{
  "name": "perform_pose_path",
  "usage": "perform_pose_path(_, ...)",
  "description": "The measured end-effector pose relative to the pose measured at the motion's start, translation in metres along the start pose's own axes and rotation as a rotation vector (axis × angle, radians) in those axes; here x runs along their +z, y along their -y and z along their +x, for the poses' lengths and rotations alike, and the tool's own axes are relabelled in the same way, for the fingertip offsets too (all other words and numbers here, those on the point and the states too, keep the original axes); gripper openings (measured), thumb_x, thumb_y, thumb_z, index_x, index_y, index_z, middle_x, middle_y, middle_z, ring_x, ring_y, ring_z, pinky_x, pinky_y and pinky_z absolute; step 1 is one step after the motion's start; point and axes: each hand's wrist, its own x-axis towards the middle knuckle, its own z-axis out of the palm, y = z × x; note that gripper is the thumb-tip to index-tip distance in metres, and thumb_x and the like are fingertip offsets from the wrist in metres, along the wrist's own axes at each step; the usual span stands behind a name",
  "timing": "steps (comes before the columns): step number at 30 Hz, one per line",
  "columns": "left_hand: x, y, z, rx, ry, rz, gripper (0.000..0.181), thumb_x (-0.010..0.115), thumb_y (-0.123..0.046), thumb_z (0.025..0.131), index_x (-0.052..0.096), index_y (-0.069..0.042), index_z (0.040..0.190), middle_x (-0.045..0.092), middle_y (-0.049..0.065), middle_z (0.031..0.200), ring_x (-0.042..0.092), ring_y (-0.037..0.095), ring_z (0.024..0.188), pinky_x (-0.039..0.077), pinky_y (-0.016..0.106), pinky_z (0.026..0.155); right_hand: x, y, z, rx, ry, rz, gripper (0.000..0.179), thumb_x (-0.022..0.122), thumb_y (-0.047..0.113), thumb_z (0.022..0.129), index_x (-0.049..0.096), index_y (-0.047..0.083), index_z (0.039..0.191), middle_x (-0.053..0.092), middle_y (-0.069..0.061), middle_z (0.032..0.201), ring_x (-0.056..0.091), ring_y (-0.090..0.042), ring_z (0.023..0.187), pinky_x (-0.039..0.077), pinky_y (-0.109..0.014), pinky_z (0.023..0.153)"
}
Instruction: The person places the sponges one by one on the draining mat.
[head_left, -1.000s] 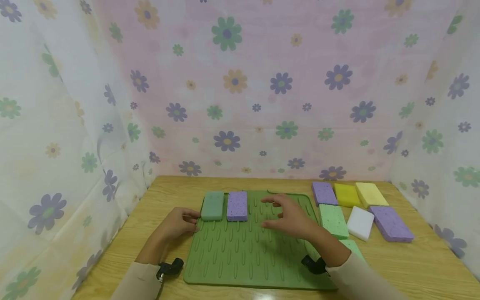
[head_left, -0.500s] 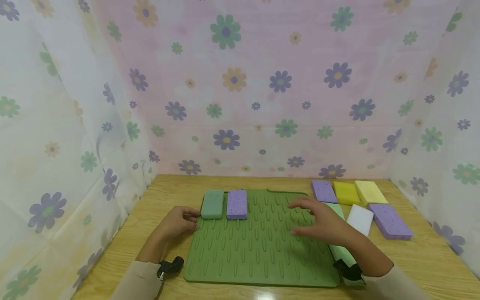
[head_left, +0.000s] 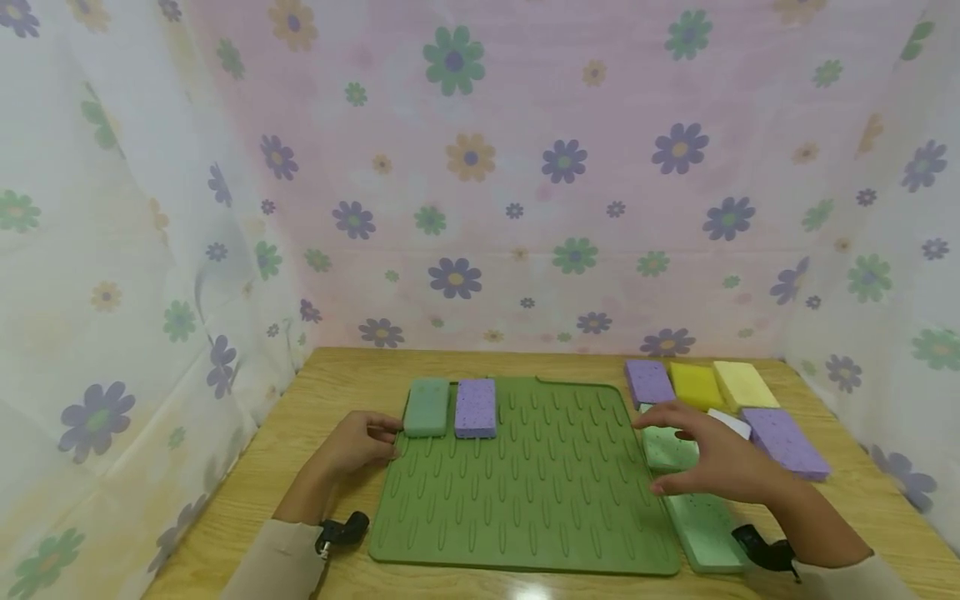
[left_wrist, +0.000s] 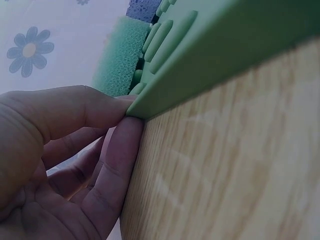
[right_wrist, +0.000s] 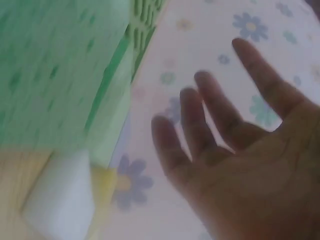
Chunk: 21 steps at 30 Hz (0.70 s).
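Note:
A green ribbed drying mat (head_left: 525,500) lies on the wooden table. At its left edge my left hand (head_left: 363,446) pinches the rim between thumb and finger, seen close in the left wrist view beside a teal sponge (left_wrist: 120,57). That teal sponge and a speckled purple sponge (head_left: 476,407) sit side by side on the mat's far left part. My right hand (head_left: 720,458) hovers over the mat's right edge, fingers spread and nothing held. Beneath it are two light green sponges, the farther one (head_left: 667,450) partly covered by the hand and the nearer sponge (head_left: 705,533).
Right of the mat lie another purple sponge (head_left: 649,383), a yellow sponge (head_left: 696,387), a pale yellow sponge (head_left: 745,385), a purple sponge (head_left: 786,443) and a white sponge (head_left: 731,422), partly hidden. Flowered cloth (head_left: 525,183) encloses the table's back and sides.
My right hand has moved right, from above the mat to above the light green sponges. The left hand stays at the mat's left edge, and the sponges have not moved.

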Motion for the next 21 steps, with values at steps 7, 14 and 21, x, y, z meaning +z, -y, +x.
perform_pose_path(7, 0.001, 0.000, 0.000, -0.001, 0.008, -0.004, 0.044, 0.077, -0.005, 0.089, 0.068, 0.000, 0.132, 0.067, 0.017, 0.120, 0.066, 0.022, 0.102, 0.064, 0.037, 0.079, -0.012, -0.024, -0.019, -0.037, 0.068, 0.037, 0.074, 0.094, 0.027, 0.076, 0.059, 0.026, 0.141, 0.044, -0.005, 0.148, 0.053, -0.007, 0.122, 0.054, -0.038, 0.086)
perform_pose_path(14, 0.001, 0.000, 0.000, -0.017, 0.002, -0.015, 0.044, 0.078, -0.004, 0.089, 0.068, 0.000, 0.132, 0.067, 0.017, 0.121, 0.067, 0.022, 0.102, 0.064, 0.037, 0.079, -0.016, -0.039, -0.033, -0.017, 0.144, 0.098, 0.071, 0.093, 0.022, 0.076, 0.059, 0.022, 0.139, 0.050, -0.002, 0.140, 0.058, -0.006, 0.119, 0.055, -0.032, 0.087)
perform_pose_path(21, 0.001, 0.001, 0.000, -0.018, 0.001, -0.011, 0.043, 0.078, -0.004, 0.088, 0.069, -0.001, 0.131, 0.067, 0.017, 0.119, 0.067, 0.023, 0.101, 0.064, 0.037, 0.079, -0.020, -0.051, -0.041, -0.020, 0.235, 0.142, 0.064, 0.090, 0.022, 0.079, 0.061, 0.021, 0.136, 0.050, -0.003, 0.134, 0.056, -0.008, 0.112, 0.050, -0.030, 0.080)
